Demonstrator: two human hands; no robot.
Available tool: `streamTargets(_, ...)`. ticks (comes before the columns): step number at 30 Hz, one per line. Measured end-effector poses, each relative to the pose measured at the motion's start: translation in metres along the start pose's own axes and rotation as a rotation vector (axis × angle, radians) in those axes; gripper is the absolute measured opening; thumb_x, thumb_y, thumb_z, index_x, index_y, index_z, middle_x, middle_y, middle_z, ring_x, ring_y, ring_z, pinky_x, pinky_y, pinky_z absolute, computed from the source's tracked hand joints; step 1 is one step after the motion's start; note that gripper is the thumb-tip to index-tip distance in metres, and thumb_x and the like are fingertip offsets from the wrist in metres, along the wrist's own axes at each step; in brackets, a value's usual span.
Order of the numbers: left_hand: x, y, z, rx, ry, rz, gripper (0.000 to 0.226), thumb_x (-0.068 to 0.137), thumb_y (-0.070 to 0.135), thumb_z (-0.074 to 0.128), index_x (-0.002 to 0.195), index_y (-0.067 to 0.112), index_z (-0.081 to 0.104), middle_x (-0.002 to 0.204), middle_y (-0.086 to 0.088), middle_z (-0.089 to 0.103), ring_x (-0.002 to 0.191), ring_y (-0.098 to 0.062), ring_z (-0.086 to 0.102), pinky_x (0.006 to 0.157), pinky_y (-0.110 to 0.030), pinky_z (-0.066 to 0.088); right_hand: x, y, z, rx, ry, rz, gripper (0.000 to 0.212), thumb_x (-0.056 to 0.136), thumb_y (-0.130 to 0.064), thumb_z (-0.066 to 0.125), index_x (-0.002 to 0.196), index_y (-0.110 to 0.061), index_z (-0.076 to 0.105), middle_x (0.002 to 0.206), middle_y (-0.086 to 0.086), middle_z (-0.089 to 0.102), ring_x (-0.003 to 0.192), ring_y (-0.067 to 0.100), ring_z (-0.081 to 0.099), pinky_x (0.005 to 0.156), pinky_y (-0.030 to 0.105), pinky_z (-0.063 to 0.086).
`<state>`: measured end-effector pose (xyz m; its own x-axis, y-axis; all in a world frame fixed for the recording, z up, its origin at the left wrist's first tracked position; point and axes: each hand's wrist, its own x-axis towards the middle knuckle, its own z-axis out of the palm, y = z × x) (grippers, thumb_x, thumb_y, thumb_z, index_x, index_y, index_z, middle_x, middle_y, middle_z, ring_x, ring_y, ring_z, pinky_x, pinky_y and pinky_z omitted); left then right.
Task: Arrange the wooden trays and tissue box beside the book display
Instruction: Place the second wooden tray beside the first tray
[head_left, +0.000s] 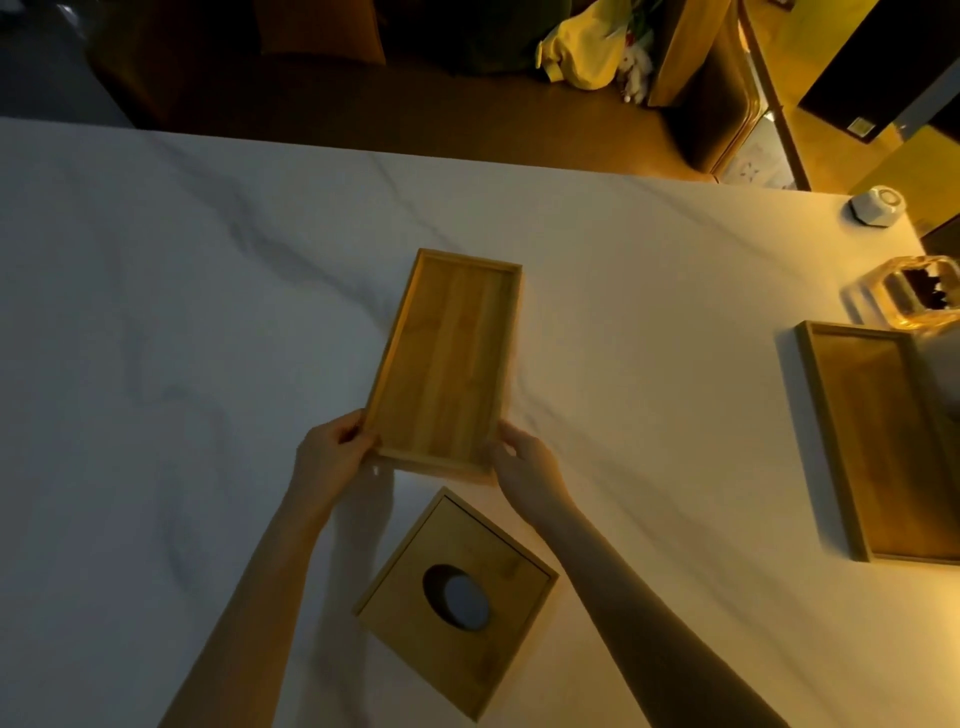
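Observation:
A long, narrow wooden tray (447, 358) lies lengthwise in the middle of the white marble table (182, 312). My left hand (330, 457) grips its near left corner and my right hand (524, 465) grips its near right corner. Just below the hands sits a square wooden tissue box (493, 551) with an oval hole in its top, turned at an angle. A second, larger wooden tray (883, 441) rests at the right edge, partly cut off by the frame. No book display is in view.
A glass container (914, 296) with dark contents stands behind the right tray. A small white faceted object (878, 205) sits at the far right corner. Beyond the table's far edge are dark seats, a yellow bag (582, 47) and a wooden chair (711, 88).

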<state>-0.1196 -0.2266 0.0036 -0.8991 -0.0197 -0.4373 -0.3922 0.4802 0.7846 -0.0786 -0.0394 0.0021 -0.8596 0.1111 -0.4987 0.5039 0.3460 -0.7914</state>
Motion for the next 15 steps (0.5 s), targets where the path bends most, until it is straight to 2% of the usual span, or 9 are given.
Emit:
streamTargets(3, -0.008, 0.014, -0.002, -0.270, -0.073, -0.075, 0.030, 0.087, 0.004, 0.049, 0.115, 0.009, 0.056, 0.092, -0.003, 0.064, 0.090, -0.020, 0.061, 0.078, -0.029, 0.050, -0.006, -0.005, -0.014, 0.248, 0.006, 0.030, 0.038, 0.091, -0.017, 0.049, 0.129, -0.019, 0.046, 0.104, -0.001, 0.059, 0.106, 0.022, 0.055, 0.097, 0.040, 0.045)
streamTargets(5, -0.012, 0.023, -0.001, -0.370, -0.063, -0.102, 0.031, 0.086, 0.001, 0.049, 0.117, 0.004, 0.054, 0.099, -0.007, 0.064, 0.095, -0.022, 0.060, 0.083, -0.032, 0.049, -0.010, -0.008, -0.026, 0.426, -0.002, 0.039, 0.040, 0.091, -0.008, 0.049, 0.130, -0.013, 0.044, 0.097, -0.005, 0.058, 0.104, 0.021, 0.055, 0.097, 0.038, 0.046)
streamTargets(7, -0.019, 0.032, 0.002, -0.431, -0.057, -0.092, 0.031, 0.085, 0.000, 0.049, 0.116, 0.001, 0.054, 0.102, -0.010, 0.064, 0.096, -0.022, 0.061, 0.082, -0.031, 0.051, -0.016, -0.010, -0.039, 0.540, -0.011, 0.027, 0.039, 0.090, -0.005, 0.049, 0.128, -0.008, 0.045, 0.094, -0.005, 0.057, 0.095, 0.016, 0.057, 0.087, 0.030, 0.050)
streamTargets(9, -0.028, 0.041, 0.008, -0.484, -0.062, -0.061, 0.030, 0.085, -0.002, 0.049, 0.114, -0.001, 0.054, 0.098, -0.009, 0.065, 0.093, -0.020, 0.062, 0.074, -0.024, 0.057, -0.022, -0.010, -0.052, 0.553, -0.009, 0.010, 0.040, 0.090, -0.003, 0.050, 0.129, -0.005, 0.043, 0.094, -0.005, 0.057, 0.088, 0.010, 0.057, 0.074, 0.023, 0.053)
streamTargets(11, -0.039, 0.048, 0.015, -0.538, -0.070, -0.038, 0.030, 0.084, -0.003, 0.049, 0.114, -0.002, 0.054, 0.096, -0.007, 0.065, 0.091, -0.019, 0.062, 0.068, -0.018, 0.057, -0.029, -0.008, -0.065, 0.543, 0.002, -0.003, 0.043, 0.089, -0.004, 0.051, 0.131, -0.004, 0.041, 0.096, -0.004, 0.057, 0.090, 0.010, 0.057, 0.073, 0.022, 0.053)
streamTargets(13, -0.050, 0.056, 0.024, -0.566, -0.088, -0.010, 0.031, 0.085, -0.002, 0.049, 0.115, -0.001, 0.053, 0.098, -0.006, 0.065, 0.093, -0.019, 0.062, 0.070, -0.018, 0.057, -0.038, -0.005, -0.079, 0.521, 0.008, -0.030, 0.044, 0.089, -0.007, 0.052, 0.132, -0.005, 0.040, 0.099, -0.005, 0.057, 0.094, 0.011, 0.057, 0.075, 0.023, 0.052)
streamTargets(15, -0.061, 0.064, 0.036, -0.558, -0.101, 0.016, 0.031, 0.085, 0.001, 0.050, 0.116, 0.001, 0.053, 0.101, -0.005, 0.065, 0.095, -0.018, 0.062, 0.079, -0.025, 0.056, -0.050, 0.001, -0.096, 0.500, 0.012, -0.068, 0.043, 0.090, -0.009, 0.052, 0.132, -0.007, 0.040, 0.100, -0.008, 0.057, 0.095, 0.009, 0.056, 0.076, 0.021, 0.053)
